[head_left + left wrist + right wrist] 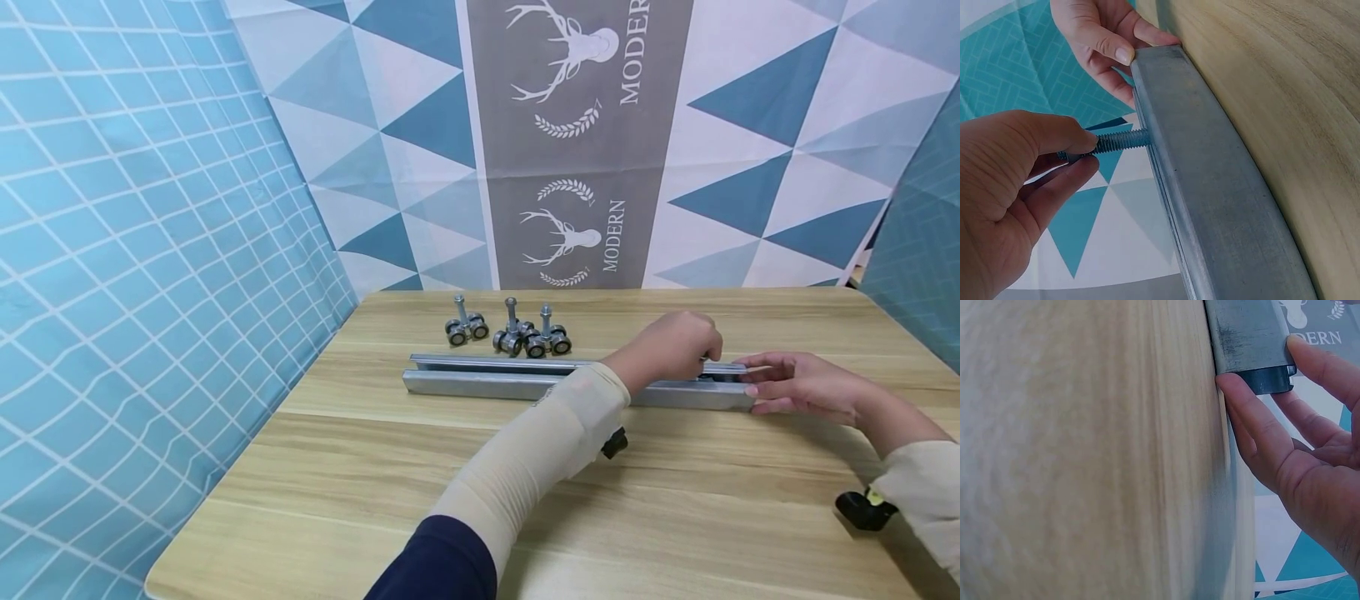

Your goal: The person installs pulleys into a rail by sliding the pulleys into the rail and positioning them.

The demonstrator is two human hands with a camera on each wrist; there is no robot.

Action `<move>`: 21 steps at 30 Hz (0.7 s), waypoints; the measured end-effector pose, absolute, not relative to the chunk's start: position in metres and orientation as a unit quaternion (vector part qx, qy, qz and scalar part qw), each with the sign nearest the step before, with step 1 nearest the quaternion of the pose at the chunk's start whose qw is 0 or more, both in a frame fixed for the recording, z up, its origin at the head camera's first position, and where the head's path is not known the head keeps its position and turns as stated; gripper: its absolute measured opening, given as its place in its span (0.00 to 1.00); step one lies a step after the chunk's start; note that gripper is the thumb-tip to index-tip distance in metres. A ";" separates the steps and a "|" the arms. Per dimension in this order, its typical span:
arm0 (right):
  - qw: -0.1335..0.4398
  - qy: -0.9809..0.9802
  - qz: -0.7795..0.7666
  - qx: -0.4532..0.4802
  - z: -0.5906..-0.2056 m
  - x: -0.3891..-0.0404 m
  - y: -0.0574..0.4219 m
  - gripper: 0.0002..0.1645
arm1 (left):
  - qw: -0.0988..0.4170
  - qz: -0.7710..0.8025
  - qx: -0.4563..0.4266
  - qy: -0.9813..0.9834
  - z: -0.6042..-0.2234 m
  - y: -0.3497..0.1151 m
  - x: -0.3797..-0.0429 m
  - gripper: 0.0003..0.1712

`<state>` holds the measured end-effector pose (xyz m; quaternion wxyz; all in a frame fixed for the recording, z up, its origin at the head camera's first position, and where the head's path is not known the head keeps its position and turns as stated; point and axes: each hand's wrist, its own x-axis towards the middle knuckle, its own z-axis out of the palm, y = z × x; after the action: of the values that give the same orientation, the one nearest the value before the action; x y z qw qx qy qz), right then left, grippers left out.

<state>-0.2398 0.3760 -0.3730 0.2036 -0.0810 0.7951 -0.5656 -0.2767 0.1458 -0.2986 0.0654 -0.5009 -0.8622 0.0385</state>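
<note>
A long grey metal rail with a slot along its top lies across the table. My left hand is above the rail's right part. In the left wrist view its thumb and fingers pinch a threaded bolt that stands out of the slot. Whatever is under the bolt is hidden inside the rail. At the rail's right end, my right hand holds it between thumb and fingers. The right wrist view shows these fingertips around the rail end.
Behind the rail's left half stand three wheeled rollers with upright bolts: a left roller, a middle roller and a right roller. Patterned cloth hangs behind the wooden table, and blue-checked cloth at the left.
</note>
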 end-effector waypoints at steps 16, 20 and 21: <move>0.204 0.792 -0.568 -0.089 -0.374 -0.240 0.378 0.41 | 0.072 0.052 -0.492 -0.866 -0.302 0.154 -0.274 0.16; 0.204 0.791 -0.570 -0.089 -0.375 -0.240 0.378 0.41 | 0.065 0.050 -0.486 -0.870 -0.302 0.156 -0.273 0.16; 0.204 0.791 -0.569 -0.090 -0.375 -0.239 0.378 0.41 | 0.063 0.050 -0.485 -0.871 -0.302 0.157 -0.272 0.16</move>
<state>-0.2395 0.3783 -0.3747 0.2038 -0.0896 0.7914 -0.5693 -0.2723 0.1567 -0.3020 0.0630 -0.4847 -0.8710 0.0501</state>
